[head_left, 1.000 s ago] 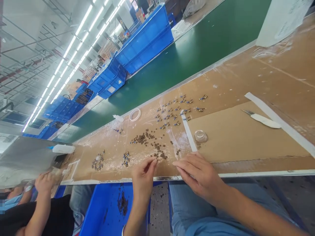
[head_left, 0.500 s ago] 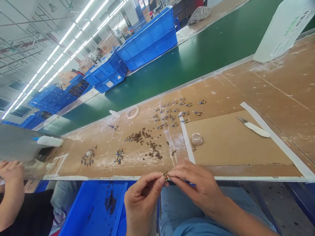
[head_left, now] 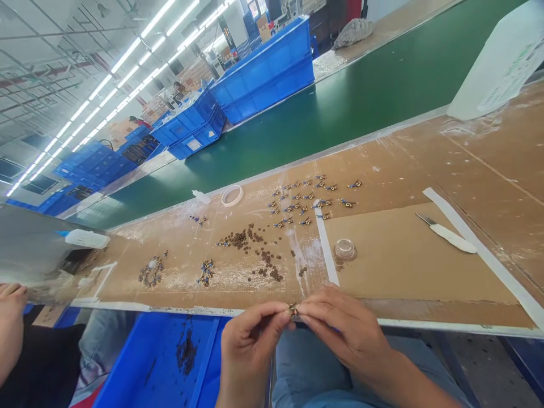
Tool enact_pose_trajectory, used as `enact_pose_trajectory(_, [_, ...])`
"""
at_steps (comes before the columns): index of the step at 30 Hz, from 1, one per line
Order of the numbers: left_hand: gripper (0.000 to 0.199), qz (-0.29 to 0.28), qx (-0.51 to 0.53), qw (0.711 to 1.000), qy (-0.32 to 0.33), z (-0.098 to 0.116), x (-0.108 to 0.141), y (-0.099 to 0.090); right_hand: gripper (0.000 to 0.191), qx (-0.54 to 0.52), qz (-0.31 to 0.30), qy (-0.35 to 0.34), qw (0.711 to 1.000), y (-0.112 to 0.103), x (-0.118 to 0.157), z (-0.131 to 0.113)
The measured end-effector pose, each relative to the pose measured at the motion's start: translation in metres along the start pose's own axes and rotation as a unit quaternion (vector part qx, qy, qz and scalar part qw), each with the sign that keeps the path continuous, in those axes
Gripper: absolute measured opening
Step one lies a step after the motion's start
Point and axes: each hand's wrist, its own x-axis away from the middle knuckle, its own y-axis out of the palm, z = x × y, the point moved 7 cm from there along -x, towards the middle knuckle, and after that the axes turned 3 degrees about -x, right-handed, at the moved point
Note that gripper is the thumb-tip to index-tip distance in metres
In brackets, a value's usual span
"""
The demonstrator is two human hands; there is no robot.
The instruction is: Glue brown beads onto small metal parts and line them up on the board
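My left hand (head_left: pixel 249 343) and my right hand (head_left: pixel 344 331) meet at the near edge of the cardboard-covered bench (head_left: pixel 403 255). Together their fingertips pinch one small brass-coloured part (head_left: pixel 293 310) just in front of the bench edge. On the cardboard beyond lie several loose dark round pieces (head_left: pixel 266 260) and, farther back, several small blue-and-brass parts (head_left: pixel 304 201) set out in rows. Two little heaps of similar parts (head_left: pixel 206 271) lie to the left.
A small clear cup (head_left: pixel 345 249), a white-handled knife (head_left: pixel 446 233) and a tape ring (head_left: pixel 232 195) lie on the bench. A green conveyor belt (head_left: pixel 340 107) runs behind, with blue crates (head_left: pixel 267 71) beyond. A blue bin (head_left: pixel 170 362) sits below. Another person's hand (head_left: pixel 11 323) is at far left.
My hands left the bench surface and came together at its near edge, both now pinching one small part. The neighbouring person's hand moved further left. The view tilted slightly.
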Motion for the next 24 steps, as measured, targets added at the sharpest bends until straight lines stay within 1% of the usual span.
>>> enact_pose_trajectory(2, [0.01, 0.007, 0.032, 0.999, -0.022, -0.008, -0.02, -0.006, 0.013, 0.05, 0.009, -0.012, 0.999, -0.002, -0.004, 0.002])
enact_pose_trajectory(3, [0.012, 0.019, 0.043, 0.998, -0.03, -0.011, -0.036, -0.01, 0.014, 0.069, 0.017, -0.016, 0.997, -0.003, -0.005, 0.003])
enact_pose_trajectory(4, [0.013, 0.032, 0.047, 0.998, -0.036, -0.014, -0.055, -0.014, 0.014, 0.08, 0.025, -0.019, 0.996, -0.003, -0.007, 0.005])
enact_pose_trajectory(6, [0.016, 0.051, 0.052, 0.997, -0.039, -0.018, -0.101, -0.018, 0.015, 0.083, 0.026, -0.023, 0.996, -0.001, -0.008, 0.009])
enact_pose_trajectory(8, [0.018, 0.073, 0.02, 0.997, -0.033, -0.022, -0.151, -0.019, 0.017, 0.081, 0.014, -0.023, 0.996, 0.004, -0.008, 0.013])
enact_pose_trajectory(10, [0.019, 0.085, 0.002, 0.996, -0.035, -0.029, -0.196, -0.016, 0.021, 0.083, 0.004, -0.021, 0.996, 0.009, -0.007, 0.015])
enact_pose_trajectory(12, [0.02, 0.08, -0.022, 0.996, -0.045, -0.037, -0.232, -0.009, 0.022, 0.088, 0.003, -0.023, 0.996, 0.01, -0.005, 0.016])
enact_pose_trajectory(14, [0.024, 0.067, -0.046, 0.995, -0.055, -0.043, -0.257, -0.001, 0.021, 0.098, -0.002, -0.025, 0.995, 0.011, -0.004, 0.016])
enact_pose_trajectory(15, [0.027, 0.061, -0.057, 0.995, -0.058, -0.045, -0.264, 0.001, 0.02, 0.103, -0.006, -0.027, 0.994, 0.011, -0.003, 0.016])
enact_pose_trajectory(17, [0.029, 0.059, -0.08, 0.994, -0.054, -0.047, -0.269, -0.003, 0.019, 0.11, -0.014, -0.031, 0.993, 0.011, -0.001, 0.017])
enact_pose_trajectory(19, [0.022, 0.071, -0.103, 0.991, -0.039, -0.047, -0.257, -0.018, 0.018, 0.114, -0.015, -0.038, 0.993, 0.011, 0.001, 0.017])
enact_pose_trajectory(21, [0.014, 0.084, -0.126, 0.988, -0.02, -0.05, -0.228, -0.038, 0.018, 0.115, -0.014, -0.044, 0.992, 0.01, 0.003, 0.018])
enact_pose_trajectory(23, [0.012, 0.088, -0.147, 0.985, -0.007, -0.056, -0.184, -0.056, 0.017, 0.113, -0.019, -0.048, 0.992, 0.011, 0.005, 0.019])
enact_pose_trajectory(24, [0.009, 0.088, -0.157, 0.984, -0.001, -0.06, -0.159, -0.062, 0.017, 0.11, -0.024, -0.048, 0.992, 0.012, 0.006, 0.019])
